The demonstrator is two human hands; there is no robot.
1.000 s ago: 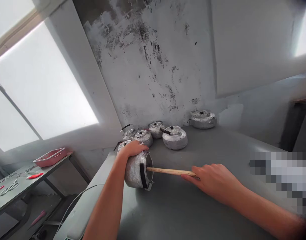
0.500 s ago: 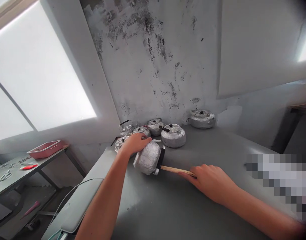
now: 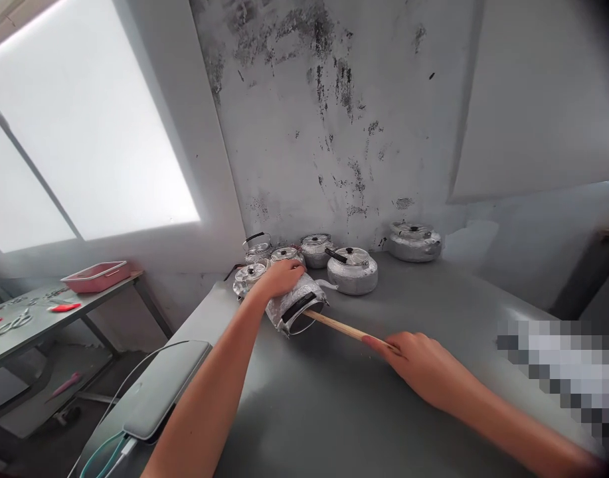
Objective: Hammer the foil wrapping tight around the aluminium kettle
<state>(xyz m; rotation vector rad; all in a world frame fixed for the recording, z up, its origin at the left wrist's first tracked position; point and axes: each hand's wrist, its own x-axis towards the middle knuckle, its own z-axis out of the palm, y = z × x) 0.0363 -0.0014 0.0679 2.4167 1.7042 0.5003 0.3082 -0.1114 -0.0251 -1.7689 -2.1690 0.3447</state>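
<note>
A silver kettle (image 3: 290,300) lies tipped on its side, its open mouth turned toward the right and front, with a black handle across it. My left hand (image 3: 283,277) grips the kettle's body from above. In my right hand (image 3: 414,358) is a thin wooden stick (image 3: 341,326), held near its end. The stick's far end reaches into the kettle's mouth, where its tip is hidden. Just behind the tipped kettle stands another lidded silver kettle (image 3: 352,273), upright.
Several more lidded kettles stand along the wall, one of them (image 3: 414,243) at the back right. A grey power bank (image 3: 167,392) with cables lies at the table's left edge. On a side table are a pink basket (image 3: 97,277) and scissors (image 3: 14,323).
The tipped kettle has turned so its mouth and spout now show. The stick has shifted in the mouth, with more of its length visible. The camera view has moved slightly left.
</note>
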